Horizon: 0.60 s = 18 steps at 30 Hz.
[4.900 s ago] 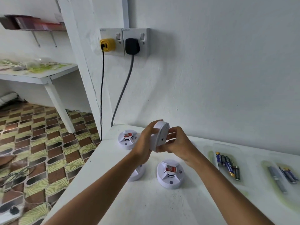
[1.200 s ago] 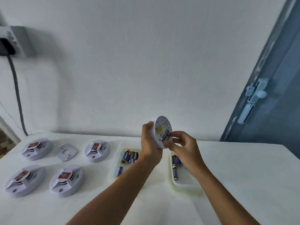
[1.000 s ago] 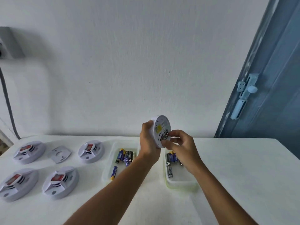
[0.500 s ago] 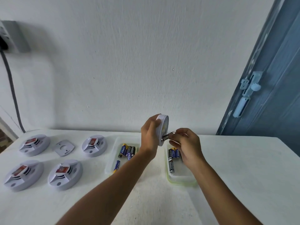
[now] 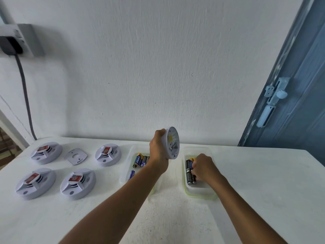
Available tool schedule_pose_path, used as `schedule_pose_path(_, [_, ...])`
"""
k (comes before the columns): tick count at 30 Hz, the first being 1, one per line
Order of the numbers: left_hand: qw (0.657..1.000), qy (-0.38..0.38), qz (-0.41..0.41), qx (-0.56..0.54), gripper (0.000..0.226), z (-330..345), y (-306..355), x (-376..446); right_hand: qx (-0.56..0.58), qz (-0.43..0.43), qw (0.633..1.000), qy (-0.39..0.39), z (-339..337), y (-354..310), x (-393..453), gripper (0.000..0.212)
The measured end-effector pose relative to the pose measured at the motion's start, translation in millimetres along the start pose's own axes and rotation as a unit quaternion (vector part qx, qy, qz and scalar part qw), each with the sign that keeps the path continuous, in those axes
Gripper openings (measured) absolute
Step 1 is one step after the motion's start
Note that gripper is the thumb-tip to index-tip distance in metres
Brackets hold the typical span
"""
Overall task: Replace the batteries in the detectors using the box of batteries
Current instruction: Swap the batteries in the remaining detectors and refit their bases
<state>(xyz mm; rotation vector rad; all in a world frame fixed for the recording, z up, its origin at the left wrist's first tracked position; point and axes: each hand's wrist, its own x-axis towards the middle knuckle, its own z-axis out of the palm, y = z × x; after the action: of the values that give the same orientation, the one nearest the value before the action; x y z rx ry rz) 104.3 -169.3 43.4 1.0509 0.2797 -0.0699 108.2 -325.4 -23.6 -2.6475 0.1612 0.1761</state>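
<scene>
Your right hand (image 5: 202,166) has dropped from the detector into the right-hand tray (image 5: 198,191) at centre right of the frame, its fingers curled down among the dark batteries (image 5: 189,171); whether it still pinches the pulled cell, you cannot tell. Your left hand (image 5: 158,152) grips the open detector (image 5: 172,143) on edge, raised just above centre, backside toward you. Mixing spent cells with the fresh blue ones (image 5: 140,159) in the left-hand tray (image 5: 126,173) is the risk if you lose track of which tray is which. Four detectors (image 5: 78,184) and the loose backplate (image 5: 76,156) lie unchanged at lower left.
</scene>
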Motion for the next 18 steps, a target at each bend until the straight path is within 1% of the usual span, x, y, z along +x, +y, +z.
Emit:
schedule_pose_path(2, [1.0, -0.01, -0.01, -0.02, 0.031, -1, -2, -1, 0.019, -0.011, 0.999, 0.024, -7, 0, -4, 0.013])
schedule_pose_path(3, [0.999, -0.019, -0.013, -0.033, 0.031, -1, -2, -2, 0.049, -0.03, 0.997, 0.052, -12, -3, -8, 0.011])
schedule_pose_path(4, [0.999, -0.026, -0.015, -0.044, 0.032, -1, -3, -3, 0.106, -0.056, 0.989, 0.085, -17, -7, -14, 0.008])
schedule_pose_path(5, [0.998, -0.036, -0.016, -0.048, 0.032, -2, -5, -2, 0.179, -0.087, 0.974, 0.11, -23, -14, -23, 0.004])
schedule_pose_path(6, [0.998, -0.047, -0.02, -0.048, 0.034, -1, -6, -4, 0.243, -0.118, 0.955, 0.121, -30, -23, -32, 0.008])
schedule_pose_path(8, [0.997, -0.067, -0.028, -0.037, 0.039, 1, -8, -6, 0.308, -0.163, 0.93, 0.116, -35, -36, -44, 0.018])
schedule_pose_path(11, [0.996, -0.08, -0.026, -0.024, 0.039, 5, -8, -9, 0.318, -0.177, 0.922, 0.128, -33, -43, -51, 0.021])
schedule_pose_path(16, [0.998, -0.065, -0.001, -0.002, 0.044, 7, -14, -11, 0.313, -0.206, 0.912, 0.164, -31, -47, -60, 0.026])
schedule_pose_path(18, [0.998, -0.057, -0.006, -0.003, 0.038, 8, -13, -13, 0.287, -0.219, 0.915, 0.183, -31, -49, -63, 0.022])
